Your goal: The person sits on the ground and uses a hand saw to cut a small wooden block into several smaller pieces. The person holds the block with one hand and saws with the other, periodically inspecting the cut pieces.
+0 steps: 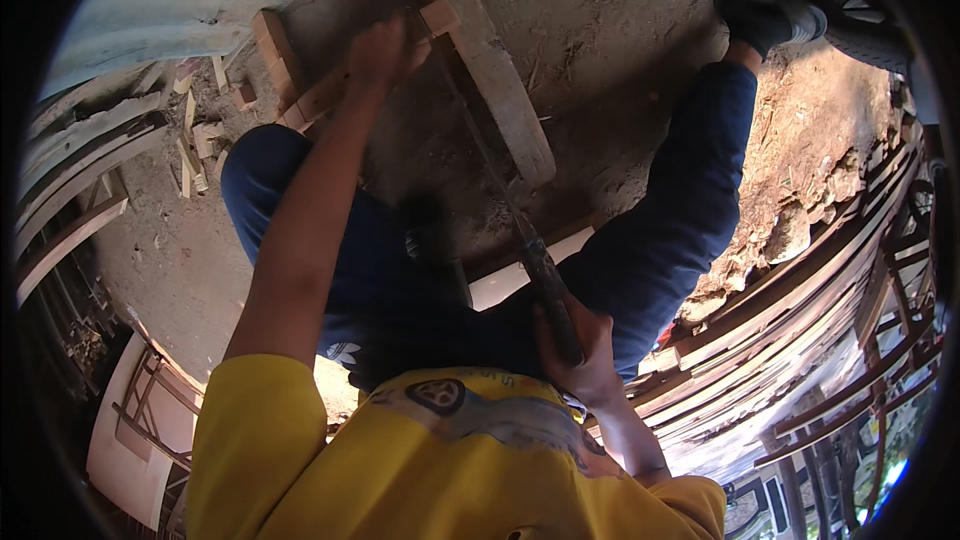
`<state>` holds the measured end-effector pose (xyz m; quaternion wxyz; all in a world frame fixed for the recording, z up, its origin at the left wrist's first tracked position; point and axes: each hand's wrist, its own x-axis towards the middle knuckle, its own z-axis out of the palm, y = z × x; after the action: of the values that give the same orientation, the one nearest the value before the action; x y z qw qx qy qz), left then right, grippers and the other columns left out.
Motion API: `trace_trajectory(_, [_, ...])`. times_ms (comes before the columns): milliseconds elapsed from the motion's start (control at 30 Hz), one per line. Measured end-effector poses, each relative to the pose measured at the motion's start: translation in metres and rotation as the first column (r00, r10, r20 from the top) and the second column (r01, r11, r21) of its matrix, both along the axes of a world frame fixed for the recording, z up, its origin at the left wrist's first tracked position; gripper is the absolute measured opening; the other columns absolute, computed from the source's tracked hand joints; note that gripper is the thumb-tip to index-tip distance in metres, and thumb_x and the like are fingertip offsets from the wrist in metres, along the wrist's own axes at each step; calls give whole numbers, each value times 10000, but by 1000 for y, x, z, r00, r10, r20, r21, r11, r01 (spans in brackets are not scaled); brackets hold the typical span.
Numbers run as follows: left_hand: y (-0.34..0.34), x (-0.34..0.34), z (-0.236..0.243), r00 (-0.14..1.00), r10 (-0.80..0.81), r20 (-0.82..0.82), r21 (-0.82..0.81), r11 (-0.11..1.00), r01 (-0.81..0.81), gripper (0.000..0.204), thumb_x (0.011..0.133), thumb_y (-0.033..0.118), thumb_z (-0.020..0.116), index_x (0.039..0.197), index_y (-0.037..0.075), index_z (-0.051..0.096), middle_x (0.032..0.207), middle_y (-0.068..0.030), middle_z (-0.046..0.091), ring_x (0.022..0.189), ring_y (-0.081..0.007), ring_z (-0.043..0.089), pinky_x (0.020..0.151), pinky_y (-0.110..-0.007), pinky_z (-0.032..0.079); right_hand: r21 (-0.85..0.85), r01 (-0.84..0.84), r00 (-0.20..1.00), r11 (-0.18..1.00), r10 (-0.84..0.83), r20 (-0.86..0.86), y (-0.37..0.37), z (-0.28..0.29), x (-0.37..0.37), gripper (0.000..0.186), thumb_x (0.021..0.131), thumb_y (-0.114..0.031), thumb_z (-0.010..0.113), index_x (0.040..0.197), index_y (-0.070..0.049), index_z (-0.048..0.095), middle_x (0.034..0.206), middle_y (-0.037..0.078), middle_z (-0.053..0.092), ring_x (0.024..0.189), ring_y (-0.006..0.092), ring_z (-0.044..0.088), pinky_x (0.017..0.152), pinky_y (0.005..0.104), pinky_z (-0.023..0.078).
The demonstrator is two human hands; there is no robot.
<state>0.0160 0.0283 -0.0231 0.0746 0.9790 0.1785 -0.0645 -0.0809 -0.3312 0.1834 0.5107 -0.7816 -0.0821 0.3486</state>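
Note:
My left hand [383, 55] is closed around a narrow wooden piece [325, 95] and holds it down near its far end. That end [440, 16] lies across a thick, weathered timber [495, 80] on the ground. My right hand [585, 355], close to my body, grips the dark handle [552, 295] of a handsaw. The long, thin saw blade [480, 140] runs forward from it, its far part beside my left hand at the wooden piece. Whether the teeth are in the wood, I cannot tell.
A short reddish wooden block [277, 52] lies left of my left hand. Small offcuts [200, 145] are scattered farther left, below a pale corrugated sheet [180, 10]. Stacked boards [760, 330] run along the right, and a wheel [865, 25] stands at the far right.

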Motion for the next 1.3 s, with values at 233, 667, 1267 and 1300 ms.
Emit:
trace_trajectory(233, [7,-3,-7,1000,11,7,-2,1000,-11,581,740,484,704,1038,-4,603,814,-195,671,800,-366,672,701,-462,547,-29,-14,998,999,15,55,19,-17,11,80,850,-23,633,824,28,578,513,43,483,478,21,441,419,261,344])
trace_trajectory(667, [8,5,2,1000,0,12,-31,1000,0,554,737,485,707,1004,9,608,877,-226,674,837,-368,673,732,-464,546,-23,21,999,1000,-20,34,-9,-9,-18,210,783,-8,629,990,23,621,643,166,606,553,258,659,482,328,456])
trace_trajectory(1267, [-13,-6,3,999,-39,9,-47,998,39,598,744,479,693,1105,17,572,821,-211,681,834,-383,675,749,-480,550,-5,24,997,1000,-24,78,22,-32,7,61,856,-8,626,818,31,599,541,17,518,503,29,486,440,233,356])
trace_trajectory(1300, [-15,-8,2,999,-34,17,-26,999,34,591,744,477,693,1094,15,578,817,-210,681,825,-381,677,740,-481,552,-5,42,999,999,-42,28,18,-25,5,70,857,-12,628,811,29,596,540,19,517,500,28,483,435,236,351])
